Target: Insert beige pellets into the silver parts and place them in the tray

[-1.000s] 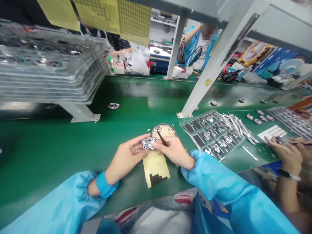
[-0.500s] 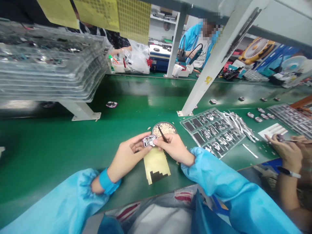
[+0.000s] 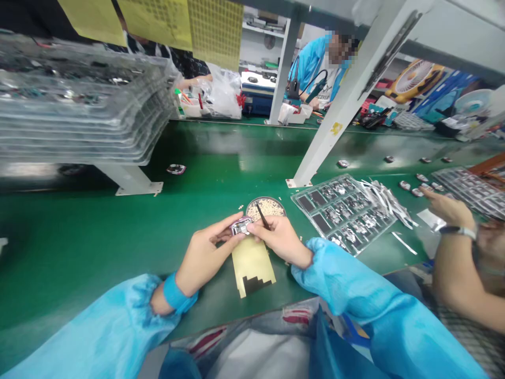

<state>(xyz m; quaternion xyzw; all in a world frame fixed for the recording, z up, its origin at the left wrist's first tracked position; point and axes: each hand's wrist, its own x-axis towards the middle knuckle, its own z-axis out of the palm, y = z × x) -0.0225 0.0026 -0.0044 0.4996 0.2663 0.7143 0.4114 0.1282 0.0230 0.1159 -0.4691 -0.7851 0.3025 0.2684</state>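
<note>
A small electronic device housing (image 3: 241, 227) with a purple rim and a white and silver inside is pinched between the thumb and fingers of my left hand (image 3: 202, 258). My right hand (image 3: 281, 240) grips dark tweezers (image 3: 262, 215), which point up and to the left. The thumb and fingertips of that hand also press on the right side of the housing. Just behind is a round dish (image 3: 266, 198) full of small pale pieces. Under my hands lies a yellow backing sheet (image 3: 254, 258) with black stepped patches at its near end.
To the right is a clear compartment tray (image 3: 357, 247) of parts, with white strips (image 3: 384, 202) beside it. A co-worker's hand (image 3: 452, 210) reaches over the bench at far right. A post (image 3: 331, 110) rises behind the tray. Stacked trays (image 3: 79, 142) stand at left.
The co-worker's hand at right has reached forward to the loose units. The lone unit behind my left hand has shifted slightly left. My hands keep their hold, with the housing tilted a little.
</note>
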